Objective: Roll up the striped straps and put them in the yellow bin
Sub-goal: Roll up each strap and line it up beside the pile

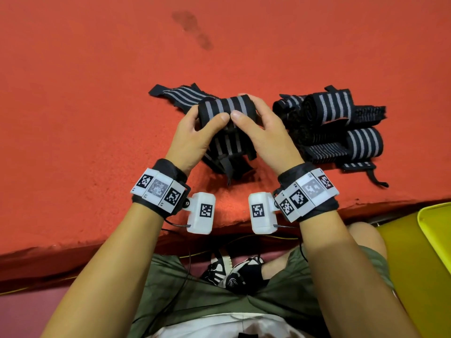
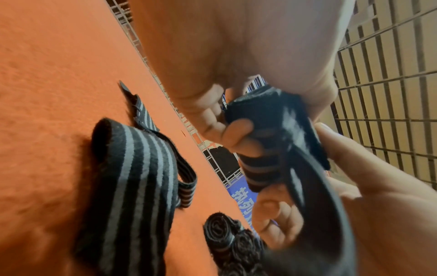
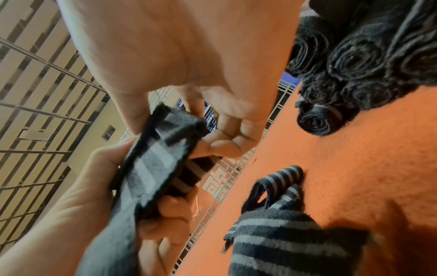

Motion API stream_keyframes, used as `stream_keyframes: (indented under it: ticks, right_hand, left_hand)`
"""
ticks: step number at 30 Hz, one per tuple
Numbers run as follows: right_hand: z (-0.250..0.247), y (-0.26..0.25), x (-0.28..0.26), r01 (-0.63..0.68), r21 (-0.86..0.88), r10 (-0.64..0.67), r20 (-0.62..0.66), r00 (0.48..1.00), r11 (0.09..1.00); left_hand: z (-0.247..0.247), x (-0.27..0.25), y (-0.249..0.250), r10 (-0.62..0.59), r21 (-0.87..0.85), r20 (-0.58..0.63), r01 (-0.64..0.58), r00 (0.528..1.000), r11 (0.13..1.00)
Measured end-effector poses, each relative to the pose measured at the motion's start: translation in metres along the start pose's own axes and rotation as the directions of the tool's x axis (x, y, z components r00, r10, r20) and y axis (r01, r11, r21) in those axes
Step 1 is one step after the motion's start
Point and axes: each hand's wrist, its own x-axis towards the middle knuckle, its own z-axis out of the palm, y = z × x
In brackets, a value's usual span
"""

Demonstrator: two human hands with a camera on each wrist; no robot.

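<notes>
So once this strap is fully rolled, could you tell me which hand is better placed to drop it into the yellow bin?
Probably the right hand. The yellow bin sits at the person's right, and both hands grip the rolled strap.

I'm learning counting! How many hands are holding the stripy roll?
2: the left hand grips the roll at its left end, the right hand at its right end.

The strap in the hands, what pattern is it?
Black with grey stripes; the strap shows best in the head view.
</notes>
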Motion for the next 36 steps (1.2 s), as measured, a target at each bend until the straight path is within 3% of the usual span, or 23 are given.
stream_keyframes:
  ticks: [8, 14, 20, 23, 28, 33, 36]
  right_hand:
    - [-0.006, 0.002, 0.002, -0.036, -0.014, 0.035, -0.096, 0.995, 0.999]
    - [-0.008, 0.009, 0.005, -0.129, -0.068, 0.120, -0.125, 0.985, 0.989]
    - [-0.012, 0.006, 0.002, -0.005, -0.119, -0.003, -0.063, 0.998, 0.993]
    - [-0.017, 0.011, 0.003, -0.053, -0.133, 0.033, -0.147, 0.989, 0.990]
    - [-0.022, 0.023, 0.003, -0.164, -0.104, 0.144, -0.176, 0.974, 0.981]
    - [-0.029, 0.027, 0.001, -0.169, -0.220, 0.138, -0.147, 0.979, 0.961]
    - [-0.036, 0.028, -0.002, -0.170, -0.251, 0.114, -0.220, 0.969, 0.953]
  left_hand:
    - [0.003, 0.001, -0.001, 0.002, 0.032, 0.075, -0.004, 0.997, 0.999]
    - [0.009, 0.005, 0.002, 0.024, 0.071, 0.061, -0.028, 0.998, 0.997]
    - [0.012, 0.007, -0.001, -0.057, 0.090, 0.019, 0.056, 0.998, 0.994]
    - [0.017, 0.007, -0.001, -0.058, -0.002, 0.066, 0.058, 0.996, 0.998]
    - [0.030, 0.012, 0.000, -0.011, 0.054, 0.114, 0.005, 0.993, 0.999]
    - [0.043, 0.019, -0.005, -0.038, 0.018, 0.174, 0.036, 0.984, 0.999]
    - [0.049, 0.025, -0.009, -0.036, 0.087, 0.201, 0.019, 0.979, 0.996]
